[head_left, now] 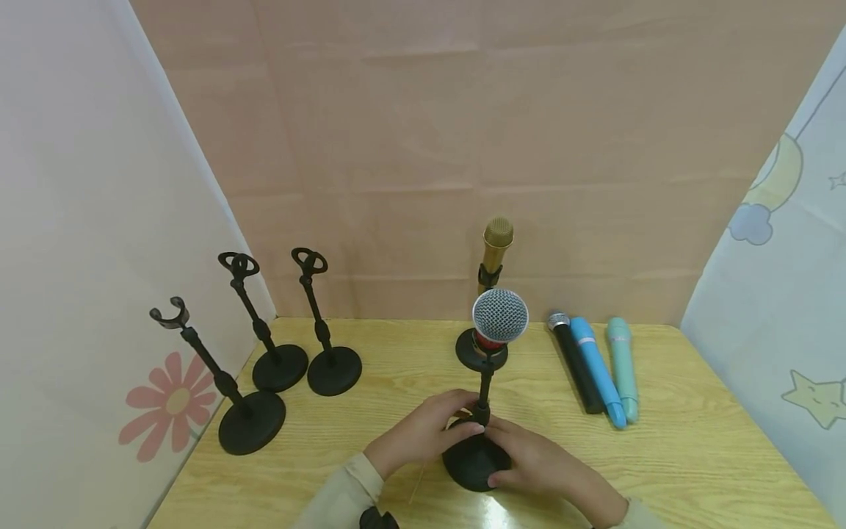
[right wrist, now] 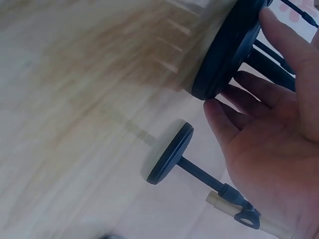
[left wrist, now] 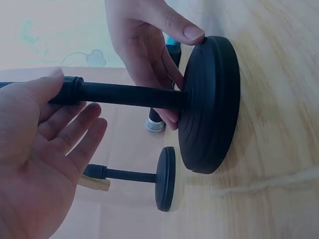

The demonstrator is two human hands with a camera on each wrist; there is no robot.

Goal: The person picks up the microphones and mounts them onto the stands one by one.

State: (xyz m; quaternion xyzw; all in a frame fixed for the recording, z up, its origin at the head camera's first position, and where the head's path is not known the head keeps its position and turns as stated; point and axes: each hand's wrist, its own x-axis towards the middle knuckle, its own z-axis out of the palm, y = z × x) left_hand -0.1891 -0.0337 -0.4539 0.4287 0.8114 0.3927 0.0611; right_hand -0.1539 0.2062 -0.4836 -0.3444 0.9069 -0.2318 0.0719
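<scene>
A microphone with a silver mesh head and red band (head_left: 500, 316) sits at the top of a black desk stand (head_left: 472, 466), upright at the front middle of the table. My left hand (head_left: 426, 433) holds the stand's pole, thumb and fingers around its collar in the left wrist view. On the round base, my right hand (head_left: 538, 463) grips the edge, its thumb on the rim and fingers near the pole in the right wrist view. Just behind, a gold microphone (head_left: 497, 246) is clipped in a second black stand (right wrist: 202, 172).
Three black stands without microphones (head_left: 251, 422) (head_left: 280, 367) (head_left: 335, 371) are grouped at the left. Lying at the right are a black microphone (head_left: 578, 367), a blue one (head_left: 598, 371) and a mint-green one (head_left: 623, 367). Walls enclose the wooden table (head_left: 694, 441) at back and sides.
</scene>
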